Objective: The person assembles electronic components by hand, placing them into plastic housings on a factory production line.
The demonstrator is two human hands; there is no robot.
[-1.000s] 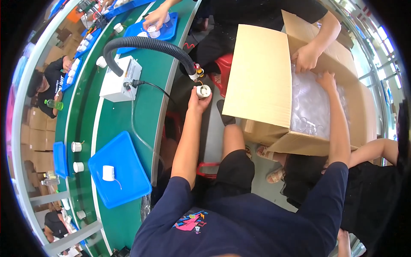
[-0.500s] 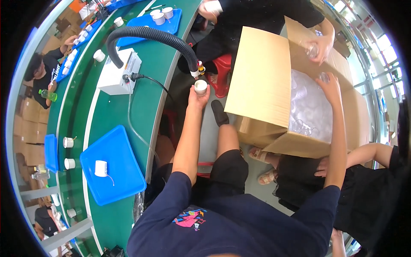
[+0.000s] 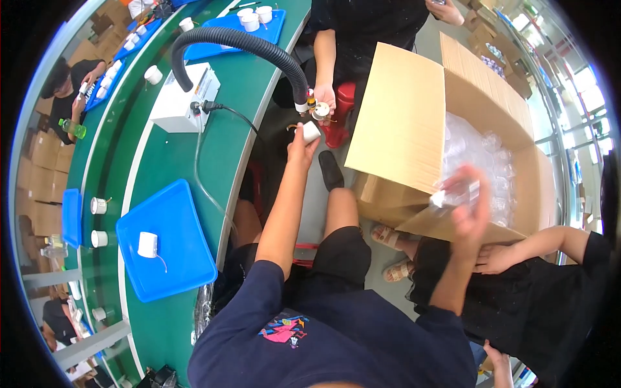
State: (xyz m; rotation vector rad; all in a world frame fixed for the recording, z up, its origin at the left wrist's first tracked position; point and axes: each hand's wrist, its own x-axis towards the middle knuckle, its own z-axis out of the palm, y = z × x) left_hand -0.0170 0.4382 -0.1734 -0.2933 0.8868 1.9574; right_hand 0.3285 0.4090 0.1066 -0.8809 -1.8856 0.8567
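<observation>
In my left hand (image 3: 300, 147) is a small white cup (image 3: 311, 132), tilted on its side below the hose nozzle, with a short thin cord showing beside it. My fingers are closed around it. My right hand (image 3: 471, 210), smeared by motion, is over the near edge of the cardboard box (image 3: 398, 107). A clear plastic cup (image 3: 453, 195) appears in its fingers, though its outline is blurred. Many clear plastic cups (image 3: 482, 161) fill the box. Just beyond my left hand, a co-worker's hand (image 3: 325, 97) holds another white cup (image 3: 321, 111) under the nozzle.
At left runs a green workbench (image 3: 169, 155) with a white machine (image 3: 194, 97), its black ribbed hose (image 3: 259, 50) arching over the bench edge. One white cup (image 3: 147, 244) lies in a blue tray (image 3: 167, 284). A co-worker's arm (image 3: 550, 242) rests near the box at right.
My right hand has come down and toward me from over the box with the clear cup. My left hand has tilted its white cup. The co-worker's hand has brought another white cup to the nozzle.
</observation>
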